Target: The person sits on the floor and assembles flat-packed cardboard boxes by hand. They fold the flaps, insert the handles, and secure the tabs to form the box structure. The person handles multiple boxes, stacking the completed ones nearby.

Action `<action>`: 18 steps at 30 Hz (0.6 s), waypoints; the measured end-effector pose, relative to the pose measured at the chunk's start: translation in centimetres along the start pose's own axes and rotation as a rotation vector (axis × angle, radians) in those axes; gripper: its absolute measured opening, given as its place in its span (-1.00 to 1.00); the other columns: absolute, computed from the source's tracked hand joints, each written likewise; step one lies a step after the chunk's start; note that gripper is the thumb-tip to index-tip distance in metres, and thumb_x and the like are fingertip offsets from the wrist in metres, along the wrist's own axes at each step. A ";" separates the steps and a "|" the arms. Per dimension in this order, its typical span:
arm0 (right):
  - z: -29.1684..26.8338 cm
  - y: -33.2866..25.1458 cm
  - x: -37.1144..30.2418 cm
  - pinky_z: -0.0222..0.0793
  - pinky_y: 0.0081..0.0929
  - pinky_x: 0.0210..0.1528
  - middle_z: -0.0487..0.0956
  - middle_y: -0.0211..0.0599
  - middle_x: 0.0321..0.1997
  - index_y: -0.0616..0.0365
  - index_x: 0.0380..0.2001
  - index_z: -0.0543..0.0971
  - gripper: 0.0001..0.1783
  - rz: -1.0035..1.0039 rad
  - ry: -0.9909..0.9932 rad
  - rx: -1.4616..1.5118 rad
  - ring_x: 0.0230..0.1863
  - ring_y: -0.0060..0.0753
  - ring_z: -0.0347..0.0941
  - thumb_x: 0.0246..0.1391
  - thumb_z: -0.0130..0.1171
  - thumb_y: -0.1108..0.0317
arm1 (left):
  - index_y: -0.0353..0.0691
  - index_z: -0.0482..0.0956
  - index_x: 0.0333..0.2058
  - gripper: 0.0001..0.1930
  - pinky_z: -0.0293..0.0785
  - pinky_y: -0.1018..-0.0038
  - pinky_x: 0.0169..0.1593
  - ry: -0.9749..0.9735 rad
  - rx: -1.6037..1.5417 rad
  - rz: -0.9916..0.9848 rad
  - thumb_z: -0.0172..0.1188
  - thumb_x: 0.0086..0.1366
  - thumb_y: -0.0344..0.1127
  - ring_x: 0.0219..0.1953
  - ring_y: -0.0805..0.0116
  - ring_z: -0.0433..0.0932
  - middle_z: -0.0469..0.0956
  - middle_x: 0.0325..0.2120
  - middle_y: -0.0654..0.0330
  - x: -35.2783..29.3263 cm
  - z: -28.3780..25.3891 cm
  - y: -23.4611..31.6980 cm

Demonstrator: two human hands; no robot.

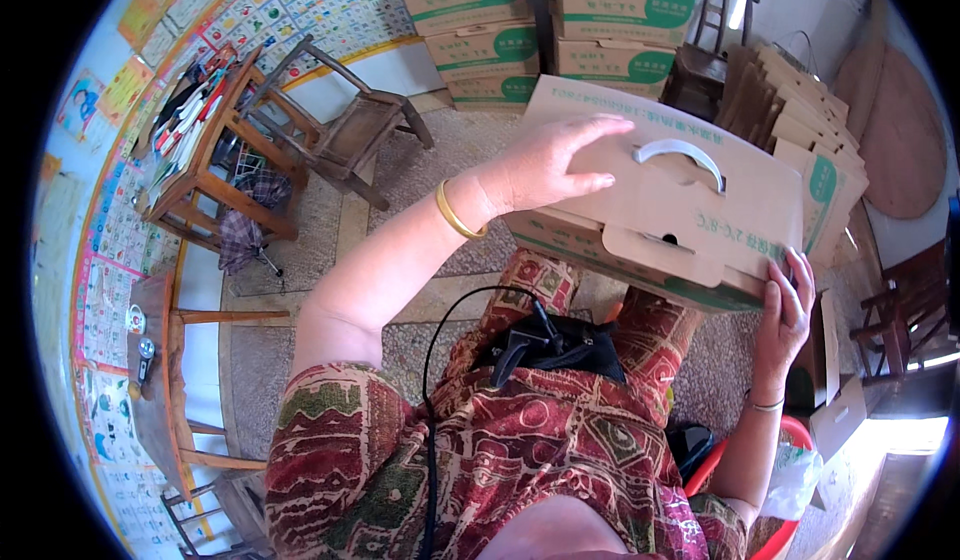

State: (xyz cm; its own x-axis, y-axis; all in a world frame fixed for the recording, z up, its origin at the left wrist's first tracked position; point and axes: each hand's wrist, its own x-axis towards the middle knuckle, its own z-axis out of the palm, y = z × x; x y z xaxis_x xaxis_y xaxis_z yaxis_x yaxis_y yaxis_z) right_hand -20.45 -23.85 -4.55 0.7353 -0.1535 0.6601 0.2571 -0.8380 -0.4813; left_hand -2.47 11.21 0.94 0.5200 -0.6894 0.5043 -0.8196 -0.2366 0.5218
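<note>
A closed cardboard carton (600, 140) with green print sits tilted in front of my knees, its lid facing up. A white plastic carry handle (680, 148) arches out of the lid. My left hand (560, 165) reaches over the carton's left part, thumb and fingers apart, fingertips just short of the handle. With bent fingers, my right hand (788, 310) grips the carton's near right corner. A tuck flap with a small dark hole lies on the near edge of the lid. What supports the carton from below is hidden.
Similar cartons (625, 10) are stacked at the back. Flattened cardboard (800, 110) leans at the right. A wooden chair (350, 120) and a loaded wooden rack (205, 160) stand left. A red tub (790, 530) is beside my right arm; a black pouch (570, 350) with a cable lies at my waist.
</note>
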 end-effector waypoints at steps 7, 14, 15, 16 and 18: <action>1.1 2.0 -0.1 0.20 -0.24 0.35 0.46 -0.09 0.24 0.33 -0.07 0.58 -0.76 0.179 0.104 0.231 0.27 -0.18 0.37 0.22 0.12 0.52 | -0.27 -0.04 0.41 -0.02 0.11 0.17 0.41 0.340 -0.337 -0.376 0.35 0.22 0.01 0.44 0.03 0.03 0.03 0.40 -0.10 -6.1 -1.3 -2.4; 0.1 5.6 -0.7 0.19 -0.24 0.34 0.42 -0.06 0.26 0.33 0.20 0.36 -0.51 0.187 -0.057 0.227 0.26 -0.17 0.35 0.18 0.04 0.58 | -0.26 -0.18 0.42 0.20 0.09 0.22 0.42 0.058 -0.688 -0.576 0.50 0.04 0.04 0.42 0.13 0.07 0.08 0.38 -0.09 -11.7 4.3 -4.9; 0.1 5.6 -0.5 0.20 -0.26 0.32 0.45 -0.09 0.21 0.33 0.16 0.38 -0.55 0.238 -0.117 0.285 0.23 -0.18 0.37 0.19 0.05 0.50 | -0.27 -0.12 0.42 0.16 0.11 0.22 0.41 0.000 -0.692 -0.631 0.50 0.06 0.00 0.40 0.15 0.14 0.16 0.35 -0.07 -12.3 5.0 -5.6; -0.2 5.5 -0.3 0.22 -0.27 0.30 0.47 -0.12 0.17 0.33 0.13 0.40 -0.57 0.291 -0.174 0.336 0.20 -0.20 0.39 0.21 0.05 0.42 | -0.26 -0.07 0.40 0.11 0.13 0.23 0.40 -0.008 -0.608 -0.633 0.50 0.06 -0.04 0.37 0.16 0.18 0.21 0.32 -0.04 -12.7 5.6 -6.5; -0.5 4.0 1.0 0.26 -0.29 0.25 0.51 -0.16 0.10 0.32 0.09 0.44 -0.58 0.571 -0.225 0.635 0.14 -0.22 0.42 0.24 0.06 0.31 | -0.25 0.03 0.37 0.02 0.17 0.24 0.38 -0.024 -0.447 -0.638 0.50 0.08 -0.11 0.31 0.19 0.28 0.32 0.25 0.01 -13.2 6.9 -8.2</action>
State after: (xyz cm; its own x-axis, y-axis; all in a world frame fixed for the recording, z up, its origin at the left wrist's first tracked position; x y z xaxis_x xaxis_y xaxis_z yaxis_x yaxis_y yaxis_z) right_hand -18.97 -27.67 -5.52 0.9470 -0.2967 0.1234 0.0631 -0.2049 -0.9767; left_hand -4.28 17.52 -14.68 0.8490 -0.5284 0.0006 -0.1856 -0.2973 0.9366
